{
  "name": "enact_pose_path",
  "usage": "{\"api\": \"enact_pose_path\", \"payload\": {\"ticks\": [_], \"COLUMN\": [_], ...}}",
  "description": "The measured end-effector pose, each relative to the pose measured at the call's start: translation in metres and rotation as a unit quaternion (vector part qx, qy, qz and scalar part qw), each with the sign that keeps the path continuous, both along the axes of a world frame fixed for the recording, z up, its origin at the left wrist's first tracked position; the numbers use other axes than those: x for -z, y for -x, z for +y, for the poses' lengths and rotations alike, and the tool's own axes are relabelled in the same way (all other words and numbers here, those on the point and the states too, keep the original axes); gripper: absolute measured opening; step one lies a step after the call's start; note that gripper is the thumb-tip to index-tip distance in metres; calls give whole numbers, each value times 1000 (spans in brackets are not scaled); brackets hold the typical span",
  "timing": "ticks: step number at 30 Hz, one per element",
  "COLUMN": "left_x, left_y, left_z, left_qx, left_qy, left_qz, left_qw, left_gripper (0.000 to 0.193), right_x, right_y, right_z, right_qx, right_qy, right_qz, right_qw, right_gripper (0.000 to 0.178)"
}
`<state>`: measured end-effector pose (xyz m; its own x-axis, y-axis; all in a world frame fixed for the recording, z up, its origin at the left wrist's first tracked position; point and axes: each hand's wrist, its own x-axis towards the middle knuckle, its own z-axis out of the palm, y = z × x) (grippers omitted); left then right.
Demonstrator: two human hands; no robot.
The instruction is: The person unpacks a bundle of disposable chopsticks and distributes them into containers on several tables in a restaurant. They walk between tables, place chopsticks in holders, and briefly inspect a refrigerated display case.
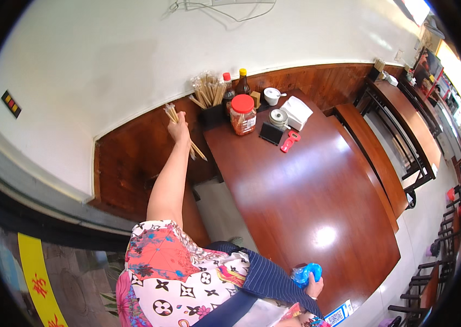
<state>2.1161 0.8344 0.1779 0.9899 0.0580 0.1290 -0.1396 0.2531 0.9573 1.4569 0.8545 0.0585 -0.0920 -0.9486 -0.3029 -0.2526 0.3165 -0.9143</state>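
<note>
My left hand (178, 131) is stretched out past the table's far left corner. It is closed around a bundle of plastic-wrapped chopsticks (199, 152), whose ends stick out above and below the fist. To its right, a black holder (211, 116) stands on the table, packed with more wrapped chopsticks (208, 90). Close to my body, my right hand (314, 286) grips a shiny blue roundish thing (308, 274) over the table's near edge. Clear plastic shows at its left side; its exact kind is unclear.
On the brown table (296, 201) stand a red-lidded jar (243, 115), sauce bottles (243, 83), a white lidded pot (272, 97), a glass pot (278, 118), napkins (297, 113), a black stand (271, 133) and a red opener-like thing (290, 141). A bench (372, 158) runs along the right.
</note>
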Motion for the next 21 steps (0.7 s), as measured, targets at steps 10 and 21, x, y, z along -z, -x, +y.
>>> {"api": "enact_pose_path", "payload": {"ticks": [10, 21], "left_x": [-75, -43], "left_y": [-84, -117], "left_z": [-115, -112], "left_qx": [9, 73], "left_qy": [179, 137], "left_qz": [-120, -135], "left_qw": [977, 979], "left_gripper": [15, 16], "right_x": [7, 27], "right_y": [-10, -17], "right_z": [9, 6], "right_qx": [81, 139], "right_qy": [15, 38], "right_qz": [36, 109], "right_qw": [996, 984], "right_gripper": [28, 18]}}
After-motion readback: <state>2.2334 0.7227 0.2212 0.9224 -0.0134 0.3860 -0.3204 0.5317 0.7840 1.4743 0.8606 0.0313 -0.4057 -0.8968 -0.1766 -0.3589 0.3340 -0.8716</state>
